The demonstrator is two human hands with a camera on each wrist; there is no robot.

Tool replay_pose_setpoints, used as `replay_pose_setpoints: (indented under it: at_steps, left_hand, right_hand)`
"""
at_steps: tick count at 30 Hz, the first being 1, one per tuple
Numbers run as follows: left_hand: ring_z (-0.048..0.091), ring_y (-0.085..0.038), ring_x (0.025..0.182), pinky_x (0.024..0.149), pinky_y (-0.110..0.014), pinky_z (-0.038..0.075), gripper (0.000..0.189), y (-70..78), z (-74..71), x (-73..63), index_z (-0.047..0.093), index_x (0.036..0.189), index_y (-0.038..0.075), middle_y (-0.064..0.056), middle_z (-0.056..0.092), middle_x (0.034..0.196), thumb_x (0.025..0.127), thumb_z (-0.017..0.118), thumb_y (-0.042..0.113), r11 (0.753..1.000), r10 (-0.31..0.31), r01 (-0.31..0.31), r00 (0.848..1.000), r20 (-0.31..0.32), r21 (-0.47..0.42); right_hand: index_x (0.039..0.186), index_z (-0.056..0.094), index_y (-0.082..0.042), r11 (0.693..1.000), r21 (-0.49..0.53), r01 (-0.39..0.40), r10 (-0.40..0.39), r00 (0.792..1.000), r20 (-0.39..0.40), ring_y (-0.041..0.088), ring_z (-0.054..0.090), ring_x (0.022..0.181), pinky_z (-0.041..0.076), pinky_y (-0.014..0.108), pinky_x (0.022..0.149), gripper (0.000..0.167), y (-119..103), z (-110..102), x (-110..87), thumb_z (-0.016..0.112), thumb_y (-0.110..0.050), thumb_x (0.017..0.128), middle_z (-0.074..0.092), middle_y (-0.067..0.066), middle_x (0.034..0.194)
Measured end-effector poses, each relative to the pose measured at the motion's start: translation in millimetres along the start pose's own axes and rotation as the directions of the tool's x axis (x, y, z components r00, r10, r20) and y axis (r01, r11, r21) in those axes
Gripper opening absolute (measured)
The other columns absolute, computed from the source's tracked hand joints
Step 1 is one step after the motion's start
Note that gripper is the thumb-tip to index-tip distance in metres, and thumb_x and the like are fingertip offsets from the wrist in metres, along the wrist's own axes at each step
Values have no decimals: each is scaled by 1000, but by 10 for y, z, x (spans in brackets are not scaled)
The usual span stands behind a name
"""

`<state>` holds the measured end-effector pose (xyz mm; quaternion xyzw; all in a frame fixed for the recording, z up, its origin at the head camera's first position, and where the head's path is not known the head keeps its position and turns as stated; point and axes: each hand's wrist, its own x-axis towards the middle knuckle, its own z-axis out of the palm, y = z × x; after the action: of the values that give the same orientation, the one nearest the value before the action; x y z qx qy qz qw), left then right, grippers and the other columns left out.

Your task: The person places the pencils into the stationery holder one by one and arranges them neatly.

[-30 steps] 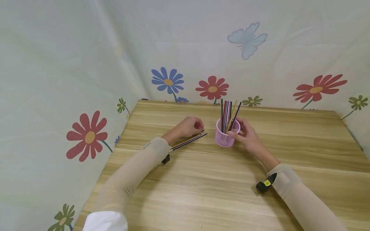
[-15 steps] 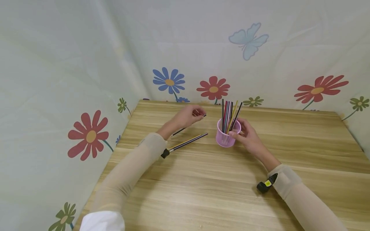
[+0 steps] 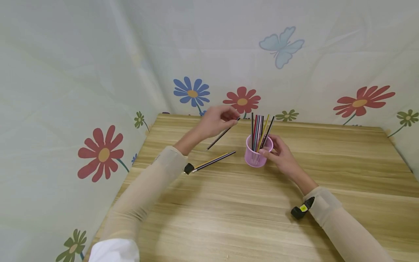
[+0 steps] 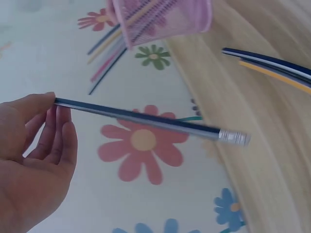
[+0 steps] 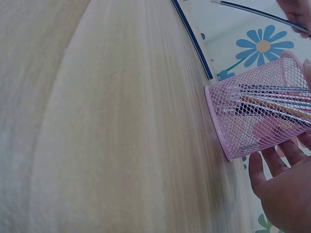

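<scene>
Between thumb and fingertips, my left hand (image 3: 217,120) pinches a dark striped pencil (image 4: 141,118) by one end, raised above the table. Its other end, with a silver ferrule, slants down to the left in the head view. My right hand (image 3: 283,154) is curled around the side of a pink mesh pencil cup (image 5: 262,114), which stands upright on the table. Several pencils (image 3: 257,131) in dark, red, striped and yellow lean inside the cup. On the table below my left hand lie a dark striped pencil (image 3: 216,161) and a yellow one, side by side.
The wood-grain table (image 3: 229,211) meets a white cloth backdrop (image 3: 209,43) printed with flowers and a butterfly, behind and at the left. The loose pencils lie left of the cup.
My left hand has lifted the dark pencil off the table and carried it up and slightly right. My right hand and the cup have stayed in place.
</scene>
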<state>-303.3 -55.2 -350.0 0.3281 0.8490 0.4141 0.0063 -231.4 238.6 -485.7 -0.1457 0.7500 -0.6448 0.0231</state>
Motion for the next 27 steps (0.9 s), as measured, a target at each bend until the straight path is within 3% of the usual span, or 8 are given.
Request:
replay_pose_setpoints:
  at_steps: [10,14,20,27]
  left_hand:
    - [70,-7,93,88,-25,58,19,462,-130,59,74,117,10,4,75,104,100,77,16,991,122,-127,988,-94,-45]
    - [71,-8,92,87,-29,59,18,578,-154,99,74,117,9,3,75,104,100,76,15,980,141,-158,980,-142,-117]
    - [73,-15,95,87,-34,61,21,599,-136,164,73,117,8,-1,74,107,98,79,17,948,103,-158,974,-203,-277]
    - [70,-25,88,78,-38,60,23,466,2,252,72,117,4,-7,73,105,97,80,12,881,91,-203,959,-269,-427]
  right_hand:
    - [157,40,-4,1000,-13,-1,1,1000,1,26,48,143,37,52,120,64,-12,-4,-4,72,-10,102,52,19,154]
    - [157,40,-4,1000,-20,-2,2,1000,1,27,48,143,39,47,120,64,-22,-6,-11,71,-10,102,52,19,154]
    - [157,40,-4,1000,-15,-5,5,1000,2,30,46,145,43,34,116,63,-31,7,-11,72,-11,102,51,18,155]
    - [157,39,-3,1000,-22,-10,10,1000,-1,33,45,146,36,55,121,64,-23,-2,-13,71,-11,102,51,19,155]
